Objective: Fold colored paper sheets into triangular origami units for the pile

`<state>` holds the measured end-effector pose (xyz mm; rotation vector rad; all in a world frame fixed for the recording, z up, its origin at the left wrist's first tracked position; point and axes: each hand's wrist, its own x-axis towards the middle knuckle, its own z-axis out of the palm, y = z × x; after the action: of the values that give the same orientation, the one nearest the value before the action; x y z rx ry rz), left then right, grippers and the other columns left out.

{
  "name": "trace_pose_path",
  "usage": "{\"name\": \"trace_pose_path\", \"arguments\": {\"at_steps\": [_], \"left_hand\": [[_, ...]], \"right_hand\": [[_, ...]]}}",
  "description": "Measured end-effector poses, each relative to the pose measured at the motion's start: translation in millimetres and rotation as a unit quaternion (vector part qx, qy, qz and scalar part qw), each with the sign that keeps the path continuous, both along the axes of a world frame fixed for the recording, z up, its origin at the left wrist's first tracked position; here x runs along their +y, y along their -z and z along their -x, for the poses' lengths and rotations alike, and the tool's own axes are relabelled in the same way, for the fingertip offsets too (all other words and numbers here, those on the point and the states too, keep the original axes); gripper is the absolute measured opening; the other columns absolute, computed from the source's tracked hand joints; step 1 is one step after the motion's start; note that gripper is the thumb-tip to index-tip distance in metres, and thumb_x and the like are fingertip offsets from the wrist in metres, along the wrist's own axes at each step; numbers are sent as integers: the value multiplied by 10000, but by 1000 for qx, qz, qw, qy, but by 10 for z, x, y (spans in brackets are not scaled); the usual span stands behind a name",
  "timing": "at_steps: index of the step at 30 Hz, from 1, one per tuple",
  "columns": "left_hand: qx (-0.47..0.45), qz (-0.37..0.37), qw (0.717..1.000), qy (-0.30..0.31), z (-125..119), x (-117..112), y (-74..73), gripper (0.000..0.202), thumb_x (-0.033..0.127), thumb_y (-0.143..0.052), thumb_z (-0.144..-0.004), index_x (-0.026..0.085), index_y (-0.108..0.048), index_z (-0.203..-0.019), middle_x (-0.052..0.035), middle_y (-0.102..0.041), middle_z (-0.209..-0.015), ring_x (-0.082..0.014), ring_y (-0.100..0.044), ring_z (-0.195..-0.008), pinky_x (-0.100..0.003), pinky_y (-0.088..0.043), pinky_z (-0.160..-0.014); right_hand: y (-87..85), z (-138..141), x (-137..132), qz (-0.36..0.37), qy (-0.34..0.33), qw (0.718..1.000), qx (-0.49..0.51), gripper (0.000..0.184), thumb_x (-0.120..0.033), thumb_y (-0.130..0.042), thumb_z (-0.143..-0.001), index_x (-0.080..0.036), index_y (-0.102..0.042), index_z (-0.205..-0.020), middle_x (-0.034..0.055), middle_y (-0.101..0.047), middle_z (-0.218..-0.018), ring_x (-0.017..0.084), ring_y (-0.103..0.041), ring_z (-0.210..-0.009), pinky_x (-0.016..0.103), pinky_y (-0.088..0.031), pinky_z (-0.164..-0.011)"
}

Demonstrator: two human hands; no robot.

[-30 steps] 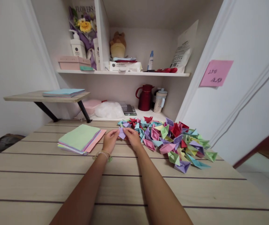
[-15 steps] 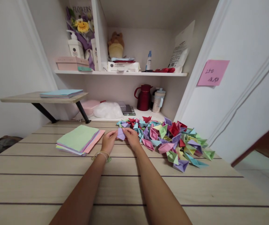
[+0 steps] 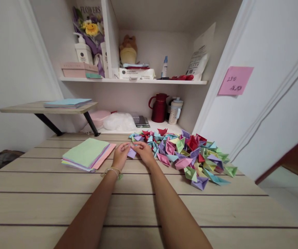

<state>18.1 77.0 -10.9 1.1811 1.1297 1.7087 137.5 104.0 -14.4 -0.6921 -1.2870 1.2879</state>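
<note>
Origami paper [image 3: 131,154], purple and folded small, was held between the left hand [image 3: 120,156] and the right hand [image 3: 144,153], near the far side of the tabletop [image 3: 128,204]. The fingers [image 3: 124,148] of the left hand were grasping its left edge, and those of the right hand its upper right part, so that mainly the lower portion showed; whether it touched the tabletop could not be told. Bracelets [image 3: 115,169] circled the left wrist [image 3: 114,173]. Just left of the left hand lay a stack of coloured paper sheets [image 3: 85,152], pale green on top, with a salmon sheet [image 3: 106,155] jutting out on the right. Beside the right hand spread a heap of folded paper boats [image 3: 183,163] in red, pink, purple, blue, green and yellow. At the back left, a raised wooden shelf [image 3: 21,108] on black brackets [image 3: 47,123] bore a pile of blue-topped paper [image 3: 68,102]. Behind, inside a white cabinet [image 3: 151,41], a dark red jug [image 3: 158,109] stood near a lidded tumbler [image 3: 174,113]. A pink note [image 3: 235,81] with handwriting was stuck up on the right.
</note>
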Motion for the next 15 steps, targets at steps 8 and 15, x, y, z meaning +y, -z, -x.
{"name": "trace_pose_path", "arguments": {"at_steps": [8, 15], "left_hand": [[-44, 1, 999, -17, 31, -2, -10, 224, 281, -732, -530, 127, -663, -677, -3, -634, -624, -106, -531, -566, -213, -412, -565], [-121, 7, 993, -3, 64, -15, -22, 324, 340, -725, -547, 120, -611, -756, 21, -589, -587, -81, -537, -525, -245, -469, -596]], "right_hand": [[4, 10, -5, 20, 10, 1000, 1, 525, -377, -742, -534, -172, -565, -984, -38, -573, -603, 74, -454, -447, 187, -337, -422], [-2, 2, 12, -43, 13, 997, -60, 258, -370, -715, -565, -151, -613, -656, -42, -523, -557, 67, -414, -467, 189, -314, -456]]}}
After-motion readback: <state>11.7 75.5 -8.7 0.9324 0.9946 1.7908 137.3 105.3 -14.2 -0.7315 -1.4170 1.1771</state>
